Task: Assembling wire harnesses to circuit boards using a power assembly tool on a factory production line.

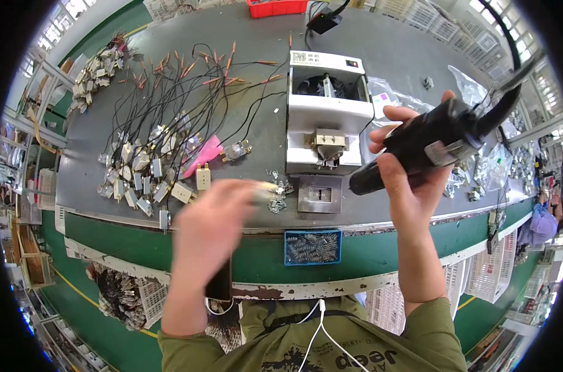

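A grey table (387,59) in a workroom, a power tool (427,139) held above its near edge and loose metal bits (276,205) close by.
The right hand (419,197) wraps its fingers around the tool's thick body, probably for a steady grip, the nose slanting down and leftward; the cord (503,108) runs off behind, clear of the wrist. The left hand (212,214) extends toward the metal bits, but blur hides whether its fingertips pinch anything. The metal plate (320,194) lies at the near edge, before the white machine (332,115), seemingly for easy reach, as does the blue tray (313,263) of small parts below that edge. Corded plugs (146,185) crowd the table's left side, their cords trailing toward the back edge, perhaps to avoid tangling.
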`<state>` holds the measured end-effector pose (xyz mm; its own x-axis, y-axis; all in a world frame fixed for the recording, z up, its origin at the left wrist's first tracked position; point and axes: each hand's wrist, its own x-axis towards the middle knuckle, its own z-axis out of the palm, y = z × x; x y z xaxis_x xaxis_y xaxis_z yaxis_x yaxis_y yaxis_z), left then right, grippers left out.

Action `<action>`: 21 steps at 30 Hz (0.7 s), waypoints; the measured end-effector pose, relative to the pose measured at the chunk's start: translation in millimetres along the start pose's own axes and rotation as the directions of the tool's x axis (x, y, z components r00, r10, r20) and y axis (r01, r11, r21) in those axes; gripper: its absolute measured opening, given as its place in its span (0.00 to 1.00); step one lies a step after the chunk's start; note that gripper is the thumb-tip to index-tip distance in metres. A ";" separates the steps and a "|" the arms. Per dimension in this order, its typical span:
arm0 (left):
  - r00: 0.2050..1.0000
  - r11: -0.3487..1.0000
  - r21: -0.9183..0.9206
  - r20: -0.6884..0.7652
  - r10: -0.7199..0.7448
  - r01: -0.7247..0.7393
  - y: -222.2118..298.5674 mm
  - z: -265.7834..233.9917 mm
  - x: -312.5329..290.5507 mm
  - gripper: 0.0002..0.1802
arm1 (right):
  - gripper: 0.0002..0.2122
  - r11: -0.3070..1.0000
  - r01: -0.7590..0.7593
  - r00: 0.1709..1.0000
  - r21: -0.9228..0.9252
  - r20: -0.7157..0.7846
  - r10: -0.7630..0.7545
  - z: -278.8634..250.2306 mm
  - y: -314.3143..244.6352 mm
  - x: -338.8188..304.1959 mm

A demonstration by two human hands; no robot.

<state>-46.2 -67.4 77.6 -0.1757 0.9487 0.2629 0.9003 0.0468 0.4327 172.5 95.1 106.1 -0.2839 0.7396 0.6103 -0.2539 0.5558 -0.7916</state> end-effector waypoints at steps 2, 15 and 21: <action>0.939 0.951 -0.049 -0.154 -0.309 0.305 -51.0 -26.7 -25.3 0.17 | 0.36 1.000 -0.027 1.000 -0.010 0.008 0.027 -8.5 3.1 -7.1; 0.230 0.276 -0.265 -0.195 -0.954 0.924 -222.5 77.1 -486.0 0.21 | 0.35 0.993 -0.022 1.000 -0.119 0.010 0.023 -22.1 12.7 -3.6; 0.348 0.343 0.063 -0.221 -0.911 0.937 -232.0 112.1 -524.9 0.26 | 0.23 0.997 -0.011 1.000 -0.075 0.002 0.012 -21.1 5.5 -3.8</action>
<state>-118.2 -541.2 -257.4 -0.9693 0.2189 -0.1122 0.1695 0.9250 0.3402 191.7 103.5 98.8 -0.2882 0.7454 0.6011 -0.1809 0.5741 -0.7986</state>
